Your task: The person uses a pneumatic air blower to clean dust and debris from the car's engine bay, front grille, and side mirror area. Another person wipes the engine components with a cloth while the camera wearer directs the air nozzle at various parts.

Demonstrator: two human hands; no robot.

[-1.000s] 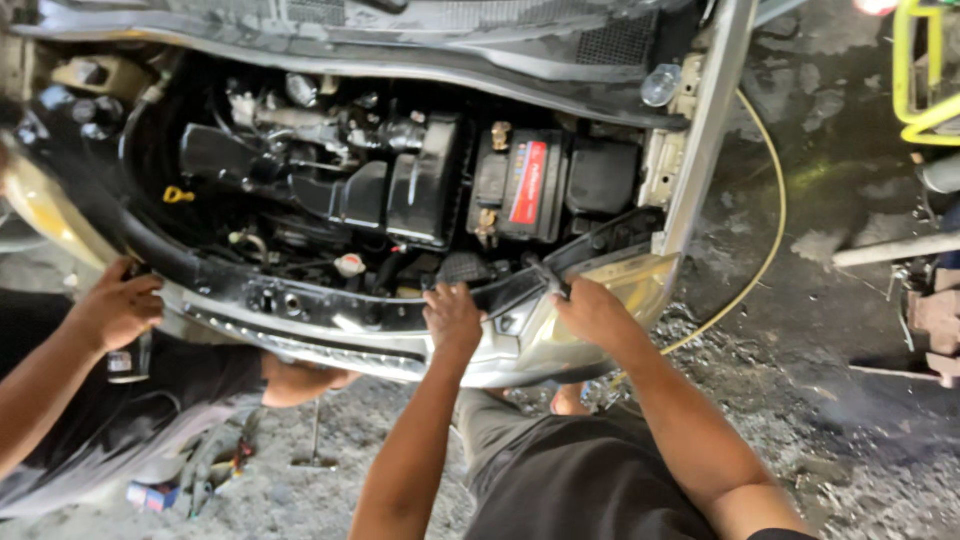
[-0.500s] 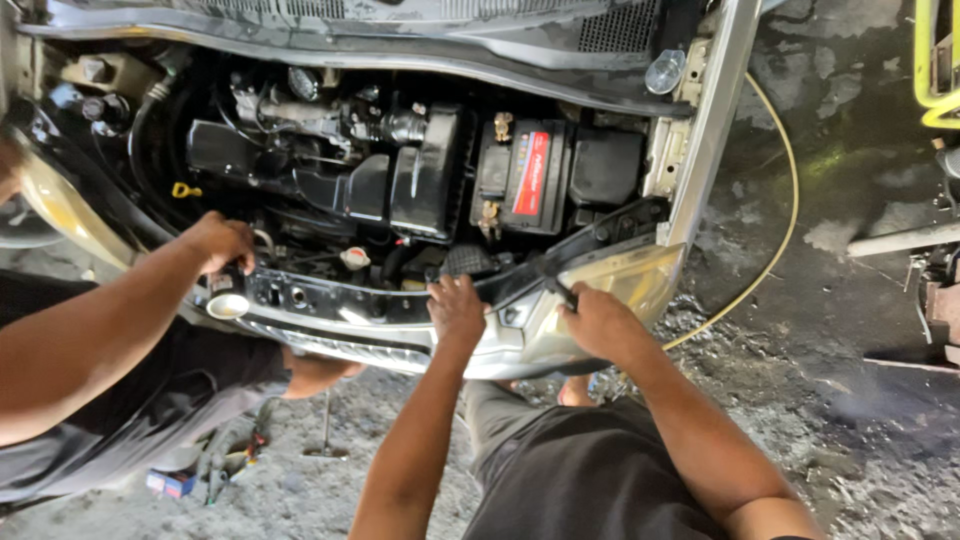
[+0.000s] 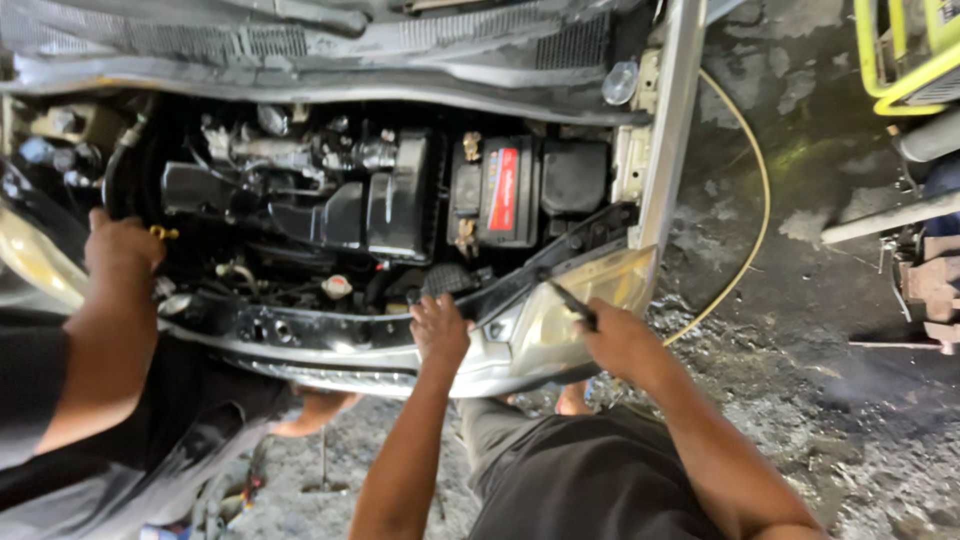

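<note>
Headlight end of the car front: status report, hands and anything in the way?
Left hand flat on front panel. Right hand on headlight, gripping dark tool. Co-worker's hand inside engine bay, apart.

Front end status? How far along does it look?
Done: hood up, engine bay exposed. In hand: left hand rests on the front panel; right hand holds a dark tool at the headlight; a co-worker's hand reaches into the bay. Left: headlight remains seated.

Blk battery w/ red label; yellow hose; silver bumper; blk engine cover.
</note>
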